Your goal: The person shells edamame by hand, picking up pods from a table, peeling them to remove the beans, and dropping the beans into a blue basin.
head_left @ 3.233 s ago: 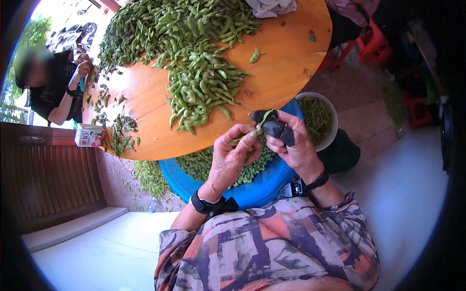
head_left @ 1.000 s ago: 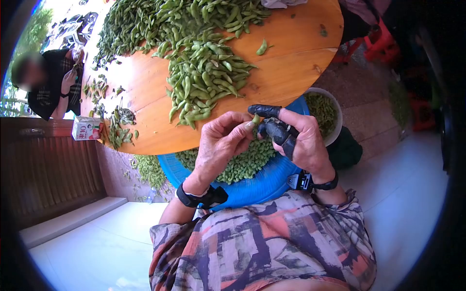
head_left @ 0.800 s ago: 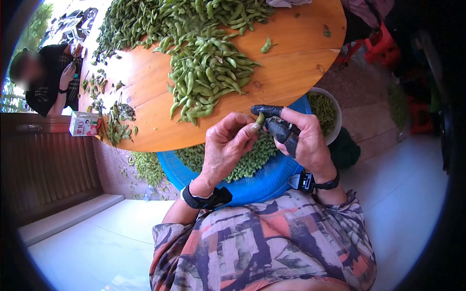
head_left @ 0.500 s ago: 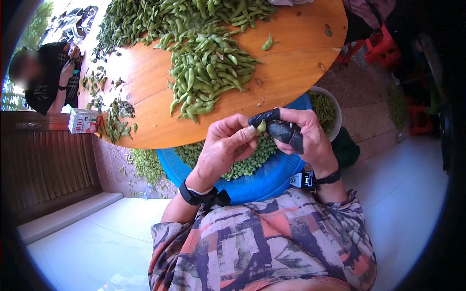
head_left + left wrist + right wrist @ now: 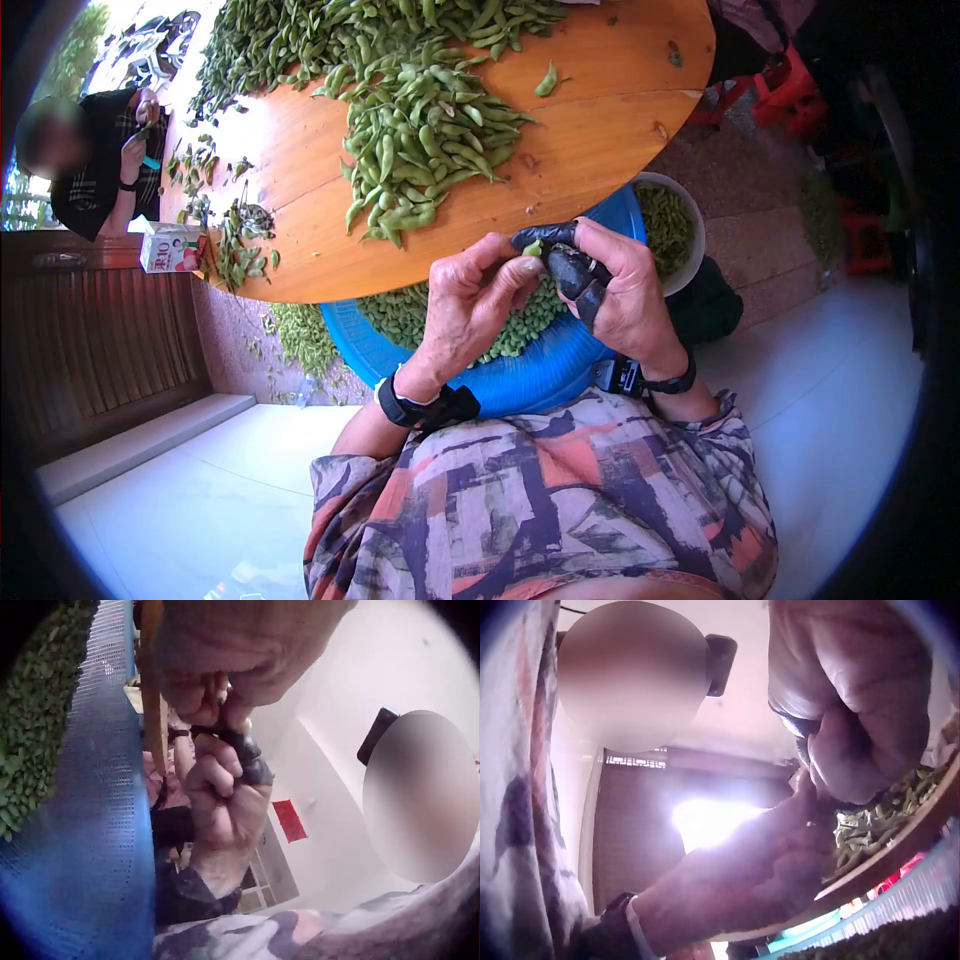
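The left hand [image 5: 462, 305] and the right hand [image 5: 625, 285], black coverings [image 5: 575, 272] on its thumb and forefinger, pinched a small green pod [image 5: 533, 248] between their fingertips. The thumb tips had drawn closer together than half a second earlier. Below sat the blue basin [image 5: 540, 375] of green beans [image 5: 395, 310]; beyond, a pod heap [image 5: 425, 135] covered part of the wooden table [image 5: 295, 235].

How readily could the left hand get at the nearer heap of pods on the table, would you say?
Probably yes: only bare table shows between the left hand and the heap of pods, though that hand pinches a green pod.
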`<state>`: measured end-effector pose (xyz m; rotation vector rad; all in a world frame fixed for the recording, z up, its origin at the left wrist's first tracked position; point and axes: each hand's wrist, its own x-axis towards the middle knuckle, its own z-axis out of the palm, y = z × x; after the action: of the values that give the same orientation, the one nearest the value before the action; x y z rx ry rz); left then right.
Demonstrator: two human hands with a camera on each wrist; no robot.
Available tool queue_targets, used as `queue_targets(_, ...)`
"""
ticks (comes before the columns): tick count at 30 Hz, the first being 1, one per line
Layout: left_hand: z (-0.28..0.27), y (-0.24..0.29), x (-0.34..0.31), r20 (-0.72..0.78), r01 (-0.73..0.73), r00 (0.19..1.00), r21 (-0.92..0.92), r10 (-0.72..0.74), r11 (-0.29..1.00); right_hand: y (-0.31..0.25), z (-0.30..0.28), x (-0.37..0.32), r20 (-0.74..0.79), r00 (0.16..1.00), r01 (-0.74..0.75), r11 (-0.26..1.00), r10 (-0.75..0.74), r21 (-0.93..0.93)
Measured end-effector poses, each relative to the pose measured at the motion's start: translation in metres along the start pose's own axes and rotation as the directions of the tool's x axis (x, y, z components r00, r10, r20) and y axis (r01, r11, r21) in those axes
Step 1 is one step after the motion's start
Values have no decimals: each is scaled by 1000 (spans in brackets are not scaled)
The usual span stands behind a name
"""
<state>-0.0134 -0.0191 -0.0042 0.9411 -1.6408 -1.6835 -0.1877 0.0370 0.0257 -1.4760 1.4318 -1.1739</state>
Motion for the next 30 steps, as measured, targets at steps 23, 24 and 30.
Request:
queue_targets(23, 16, -3, -7, 22, 143, 989, -303, -143, 942, 15, 20, -14, -117, 974, 153, 945, -194, -289)
queue_targets(24, 15, -2, -7, 49, 204, 979, -342, -199, 917, 15, 20, -13, -124, 972, 160, 945, -202, -285)
queue_targets(30, 10, -14, -13, 227, 245, 957, -309, -179, 919, 12, -9, -18, -117, 974, 160, 953, -195, -257)
